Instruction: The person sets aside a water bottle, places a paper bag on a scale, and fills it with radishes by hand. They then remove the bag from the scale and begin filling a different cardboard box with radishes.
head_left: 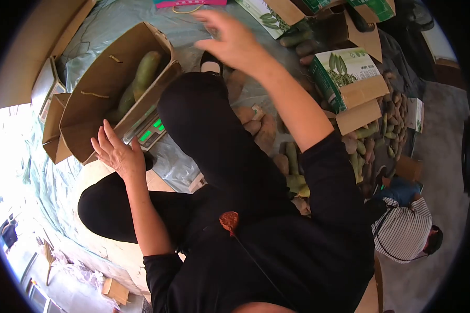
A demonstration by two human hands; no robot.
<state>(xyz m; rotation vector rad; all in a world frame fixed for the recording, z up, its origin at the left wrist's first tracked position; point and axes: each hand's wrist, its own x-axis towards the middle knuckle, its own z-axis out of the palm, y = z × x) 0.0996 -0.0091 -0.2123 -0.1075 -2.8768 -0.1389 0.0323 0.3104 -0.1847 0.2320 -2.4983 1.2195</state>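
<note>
The open carton (96, 78) stands in the upper left of the frame, its mouth facing the camera, its long axis running from lower left to upper right. The right hand (227, 44), at top centre, is blurred, fingers stretched out. The left hand (120, 155) has fingers spread at the carton's lower edge; whether they press it, I cannot tell. Two green vegetables (147, 73) inside point along the same diagonal, the lower one shadowed. The scale (152, 130) is partly hidden by the carton.

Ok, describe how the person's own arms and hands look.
Plain black sleeves end near the elbows, leaving the forearms bare. The left hand and right hand wear no gloves, and no watch or bracelet shows. The right hand is blurred.
</note>
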